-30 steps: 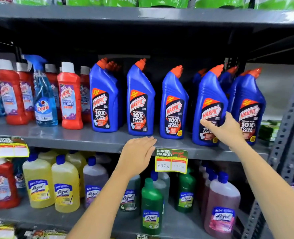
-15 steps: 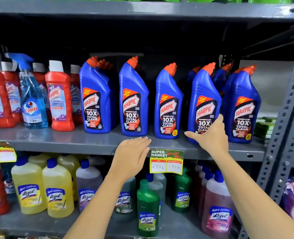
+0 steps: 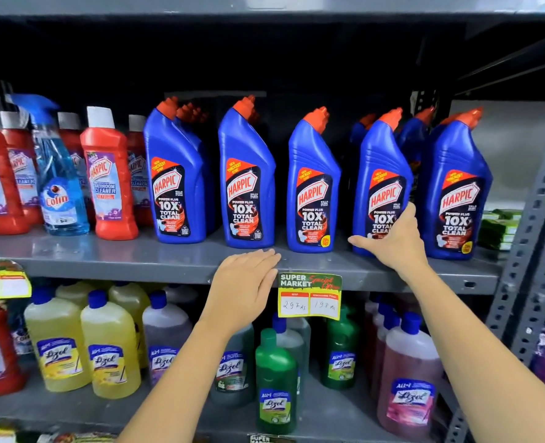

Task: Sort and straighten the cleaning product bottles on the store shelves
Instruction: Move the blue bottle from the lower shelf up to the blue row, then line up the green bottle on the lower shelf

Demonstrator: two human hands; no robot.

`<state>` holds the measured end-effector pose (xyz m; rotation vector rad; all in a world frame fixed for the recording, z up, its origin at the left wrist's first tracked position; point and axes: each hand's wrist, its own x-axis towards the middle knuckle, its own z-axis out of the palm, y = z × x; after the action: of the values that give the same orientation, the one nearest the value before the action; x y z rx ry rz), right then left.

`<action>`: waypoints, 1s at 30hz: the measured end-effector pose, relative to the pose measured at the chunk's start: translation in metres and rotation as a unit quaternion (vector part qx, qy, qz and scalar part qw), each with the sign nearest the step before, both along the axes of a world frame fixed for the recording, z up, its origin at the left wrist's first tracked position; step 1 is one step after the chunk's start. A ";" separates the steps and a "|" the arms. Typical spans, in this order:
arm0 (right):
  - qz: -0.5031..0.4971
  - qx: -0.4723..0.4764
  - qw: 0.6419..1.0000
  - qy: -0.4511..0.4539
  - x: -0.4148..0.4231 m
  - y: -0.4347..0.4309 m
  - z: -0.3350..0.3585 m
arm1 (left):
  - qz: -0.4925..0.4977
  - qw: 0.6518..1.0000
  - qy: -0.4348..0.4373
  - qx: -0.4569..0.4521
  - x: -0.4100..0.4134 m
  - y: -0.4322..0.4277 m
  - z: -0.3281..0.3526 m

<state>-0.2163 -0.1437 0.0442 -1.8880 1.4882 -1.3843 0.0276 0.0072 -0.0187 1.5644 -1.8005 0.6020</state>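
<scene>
Front row of blue Harpic bottles [image 3: 247, 183] on the middle shelf [image 3: 111, 260]: open gaps between them, widest between third bottle [image 3: 312, 190] and fourth bottle [image 3: 384, 187], where my right hand [image 3: 396, 241] sits. More bottles crowd behind. Bare strip of shelf edge in front; my left hand [image 3: 244, 282] lies flat there. Price tag [image 3: 309, 295] hangs beside it. Dark headroom above the caps.
</scene>
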 end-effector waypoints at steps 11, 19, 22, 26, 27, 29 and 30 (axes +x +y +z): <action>-0.008 -0.019 1.000 -0.007 0.001 0.006 -0.003 | 0.008 1.000 0.000 -0.002 -0.002 0.000 0.000; -0.002 -0.023 1.000 -0.004 0.000 0.004 -0.007 | 0.007 1.000 -0.012 -0.011 -0.001 -0.001 -0.003; 0.000 -0.058 0.998 -0.032 -0.001 0.009 -0.011 | 0.014 1.000 -0.001 -0.021 -0.003 -0.001 -0.004; 0.050 -0.316 0.916 -0.240 0.003 0.044 -0.045 | 0.010 0.999 0.009 -0.048 -0.006 0.005 -0.020; 0.043 -0.371 0.895 -0.245 0.005 0.054 -0.065 | 0.010 0.998 0.014 -0.060 -0.006 0.007 -0.030; 0.047 -0.417 0.880 -0.224 0.013 0.070 -0.110 | 0.021 0.996 0.031 -0.084 -0.005 0.012 -0.056; 0.055 -0.401 0.886 -0.226 0.020 0.078 -0.131 | 0.026 0.994 0.045 -0.099 -0.004 0.016 -0.071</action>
<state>-0.1959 -0.0656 -0.0871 -1.7903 0.5883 -2.4127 0.0240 0.0228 -0.0900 1.4841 -1.5870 0.7001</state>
